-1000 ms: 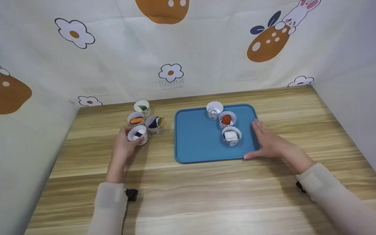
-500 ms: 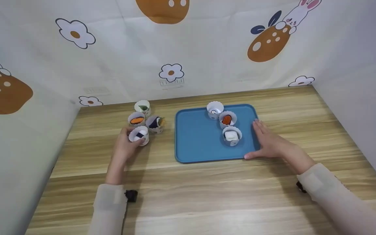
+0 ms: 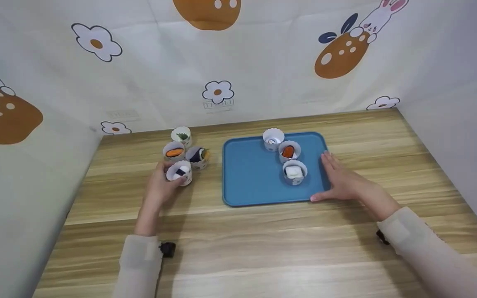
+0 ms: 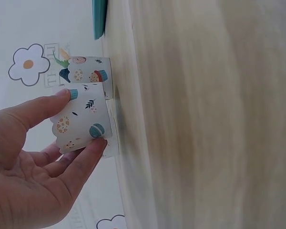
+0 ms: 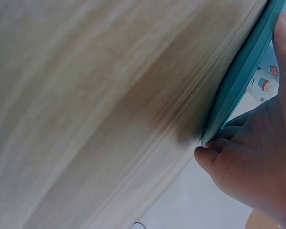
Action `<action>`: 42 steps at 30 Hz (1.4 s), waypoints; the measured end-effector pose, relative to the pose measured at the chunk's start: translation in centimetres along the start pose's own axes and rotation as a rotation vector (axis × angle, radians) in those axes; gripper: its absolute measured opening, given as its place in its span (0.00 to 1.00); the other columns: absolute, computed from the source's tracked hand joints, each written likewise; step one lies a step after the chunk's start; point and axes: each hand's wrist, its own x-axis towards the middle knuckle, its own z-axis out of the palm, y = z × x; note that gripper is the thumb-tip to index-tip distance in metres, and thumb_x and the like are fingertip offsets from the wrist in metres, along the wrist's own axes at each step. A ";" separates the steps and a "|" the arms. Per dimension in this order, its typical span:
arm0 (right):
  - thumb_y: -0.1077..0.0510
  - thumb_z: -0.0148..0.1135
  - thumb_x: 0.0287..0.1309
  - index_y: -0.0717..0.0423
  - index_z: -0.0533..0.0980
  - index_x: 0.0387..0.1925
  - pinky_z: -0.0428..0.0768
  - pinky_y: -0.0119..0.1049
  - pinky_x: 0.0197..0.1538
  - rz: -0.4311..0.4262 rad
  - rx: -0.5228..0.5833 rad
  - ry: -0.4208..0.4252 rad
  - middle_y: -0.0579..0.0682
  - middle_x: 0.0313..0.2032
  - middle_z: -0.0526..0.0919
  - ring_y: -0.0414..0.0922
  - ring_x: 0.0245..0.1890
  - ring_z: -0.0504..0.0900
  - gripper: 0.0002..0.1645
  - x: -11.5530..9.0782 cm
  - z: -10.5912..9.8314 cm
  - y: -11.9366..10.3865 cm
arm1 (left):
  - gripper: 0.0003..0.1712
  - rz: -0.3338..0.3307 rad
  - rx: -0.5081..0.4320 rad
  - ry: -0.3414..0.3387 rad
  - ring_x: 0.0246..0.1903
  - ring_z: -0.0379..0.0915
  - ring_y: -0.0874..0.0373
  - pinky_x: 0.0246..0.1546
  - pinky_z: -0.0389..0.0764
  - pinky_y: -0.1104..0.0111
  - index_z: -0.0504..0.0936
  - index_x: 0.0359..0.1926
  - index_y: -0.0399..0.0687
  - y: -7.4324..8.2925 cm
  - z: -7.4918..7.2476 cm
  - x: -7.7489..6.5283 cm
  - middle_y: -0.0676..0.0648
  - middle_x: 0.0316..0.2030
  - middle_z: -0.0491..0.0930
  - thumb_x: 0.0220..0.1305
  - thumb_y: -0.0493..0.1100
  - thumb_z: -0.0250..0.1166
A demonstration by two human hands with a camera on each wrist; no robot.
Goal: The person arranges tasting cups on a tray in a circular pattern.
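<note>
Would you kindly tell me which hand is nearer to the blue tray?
Right: the right hand touches the blue tray at its right edge, while the left hand grips a paper cup left of the tray.

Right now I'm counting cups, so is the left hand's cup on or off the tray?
Off: the head view shows the left hand gripping the cup left of the tray, with table between them.

Pale, flower-printed walls (image 3: pixel 263 62) behind and beside a wood-grain tabletop (image 3: pixel 255 244)
</note>
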 end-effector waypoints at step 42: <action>0.23 0.70 0.40 0.66 0.32 0.77 0.44 0.63 0.76 0.013 0.047 0.003 0.65 0.78 0.28 0.63 0.79 0.31 0.86 0.0 0.2 0.1 | 0.30 0.108 -0.017 -0.045 0.63 0.67 0.37 0.67 0.66 0.48 0.67 0.62 0.33 2.2 1.9 -0.9 0.29 0.61 0.72 0.62 0.37 0.68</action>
